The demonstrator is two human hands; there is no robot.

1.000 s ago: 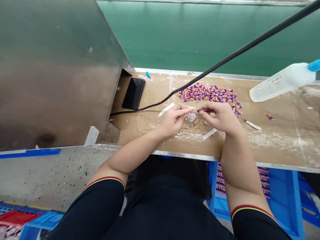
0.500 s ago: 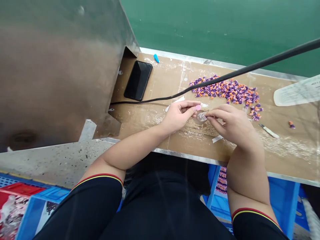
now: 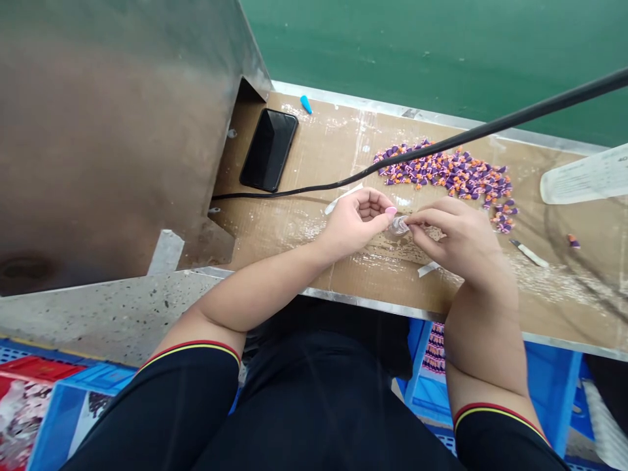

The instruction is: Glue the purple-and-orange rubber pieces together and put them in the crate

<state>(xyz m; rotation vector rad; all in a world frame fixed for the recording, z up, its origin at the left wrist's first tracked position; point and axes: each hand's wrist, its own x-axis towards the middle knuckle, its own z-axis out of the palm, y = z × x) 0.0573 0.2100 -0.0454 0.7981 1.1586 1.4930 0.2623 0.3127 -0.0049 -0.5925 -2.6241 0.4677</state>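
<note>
The right grip (image 3: 458, 245) is pinched together on a small clear piece (image 3: 400, 226), the left grip (image 3: 356, 222) curls just beside it, perhaps touching, and many purple-and-orange pieces (image 3: 444, 175) lie heaped beyond the grips on the tabletop (image 3: 314, 157).

The person wears a black short-sleeved top (image 3: 318, 405), plain across the front. Each sleeve ends in a band of two thin stripes, red above yellow: the left sleeve (image 3: 189, 386) and the right sleeve (image 3: 498, 435) match. Below the sleeves the arms are bare, and so are the left hand (image 3: 356, 222) and the right hand (image 3: 464, 245), with no gloves, rings or watch. The left thumbnail (image 3: 390, 211) is pink.
</note>
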